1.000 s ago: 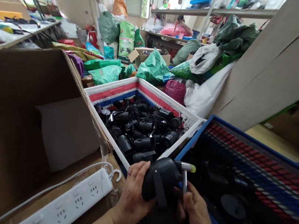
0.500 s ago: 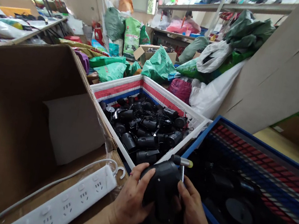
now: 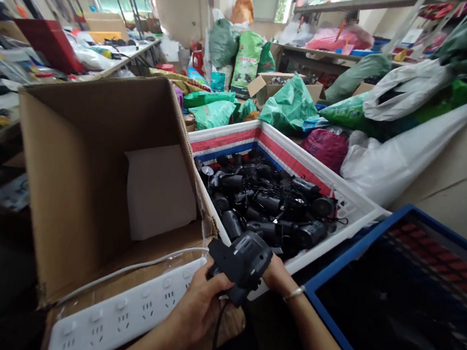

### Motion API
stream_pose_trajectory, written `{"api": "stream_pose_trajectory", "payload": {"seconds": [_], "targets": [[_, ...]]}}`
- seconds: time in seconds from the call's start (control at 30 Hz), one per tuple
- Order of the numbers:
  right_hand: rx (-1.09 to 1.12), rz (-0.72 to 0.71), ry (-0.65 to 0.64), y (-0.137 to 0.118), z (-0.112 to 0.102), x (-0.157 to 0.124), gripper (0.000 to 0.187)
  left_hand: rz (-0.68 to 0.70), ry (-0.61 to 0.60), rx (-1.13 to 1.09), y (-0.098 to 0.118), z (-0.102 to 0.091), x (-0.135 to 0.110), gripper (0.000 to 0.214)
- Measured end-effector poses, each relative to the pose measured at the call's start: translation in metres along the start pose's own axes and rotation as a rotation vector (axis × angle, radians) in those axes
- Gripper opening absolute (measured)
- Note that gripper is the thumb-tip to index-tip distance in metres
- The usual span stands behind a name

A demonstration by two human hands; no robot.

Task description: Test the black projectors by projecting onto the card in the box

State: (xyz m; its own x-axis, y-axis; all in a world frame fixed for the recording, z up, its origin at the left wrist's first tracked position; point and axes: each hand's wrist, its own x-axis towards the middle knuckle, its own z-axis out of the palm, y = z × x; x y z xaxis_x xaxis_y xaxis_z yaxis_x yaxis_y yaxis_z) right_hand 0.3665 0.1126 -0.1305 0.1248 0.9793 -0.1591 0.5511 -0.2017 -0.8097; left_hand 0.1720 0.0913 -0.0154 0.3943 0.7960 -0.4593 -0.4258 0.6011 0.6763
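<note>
In front of me, above the near corner of the white crate, my left hand (image 3: 199, 301) is closed around the lower left side of a black device (image 3: 242, 264). The device has a rounded housing, a flat plate and a cord (image 3: 218, 325) hanging below it. My right hand (image 3: 278, 273) is at the device's right side, near the crate rim. Its fingers are hidden behind the device, so its grip does not show. The small mallet seen earlier is out of sight.
The white crate (image 3: 354, 213) holds many black cylindrical parts and wires. A blue crate (image 3: 333, 272) with dark items stands right. On the left are an open cardboard box (image 3: 82, 187) and a white power strip (image 3: 119, 322). Filled sacks (image 3: 290, 104) lie behind.
The view has swung left. The device has been turned in my left hand. My right hand has moved behind it, and the small chrome-handled mallet by that hand no longer shows.
</note>
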Motion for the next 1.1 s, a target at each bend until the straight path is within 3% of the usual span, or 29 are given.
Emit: {"api": "stream_pose_trajectory", "payload": {"seconds": [0.1, 0.2, 0.33, 0.37, 0.43, 0.5, 0.6, 0.73, 0.83, 0.93, 1.1], "targets": [[-0.074, 0.003, -0.056, 0.003, 0.009, 0.012, 0.018, 0.015, 0.013, 0.005, 0.001, -0.007, 0.0, 0.033], [-0.104, -0.012, -0.038, 0.0, -0.002, 0.004, 0.017, 0.06, 0.08, 0.111, 0.004, -0.008, 0.001, 0.042], [-0.069, -0.044, 0.186, -0.038, -0.023, -0.041, 0.044, 0.168, 0.264, 0.441, 0.007, -0.005, 0.001, 0.061], [-0.049, -0.086, 0.278, -0.053, -0.024, -0.056, 0.052, 0.197, 0.298, 0.512, 0.007, -0.004, 0.0, 0.065], [-0.039, -0.341, 0.469, -0.083, -0.02, -0.083, 0.059, 0.252, 0.301, 0.593, 0.005, -0.002, -0.003, 0.068], [-0.186, -0.517, 0.52, -0.104, -0.009, -0.1, 0.062, 0.302, 0.252, 0.637, 0.003, 0.001, -0.007, 0.067], [-0.32, -0.586, 0.582, -0.112, -0.001, -0.104, 0.057, 0.322, 0.219, 0.711, 0.001, 0.001, -0.018, 0.07], [-0.103, -0.433, 0.651, -0.104, -0.013, -0.09, 0.05, 0.383, 0.141, 0.777, 0.002, -0.004, -0.032, 0.072], [0.182, -0.204, 0.504, -0.103, -0.025, -0.084, 0.051, 0.398, 0.061, 0.74, 0.003, -0.008, -0.036, 0.072], [0.357, -0.044, 0.316, -0.106, -0.031, -0.085, 0.05, 0.349, 0.057, 0.728, 0.006, -0.012, -0.037, 0.074], [0.395, 0.192, 0.299, -0.104, -0.034, -0.09, 0.054, 0.313, -0.057, 0.794, 0.015, -0.012, -0.044, 0.075]]}}
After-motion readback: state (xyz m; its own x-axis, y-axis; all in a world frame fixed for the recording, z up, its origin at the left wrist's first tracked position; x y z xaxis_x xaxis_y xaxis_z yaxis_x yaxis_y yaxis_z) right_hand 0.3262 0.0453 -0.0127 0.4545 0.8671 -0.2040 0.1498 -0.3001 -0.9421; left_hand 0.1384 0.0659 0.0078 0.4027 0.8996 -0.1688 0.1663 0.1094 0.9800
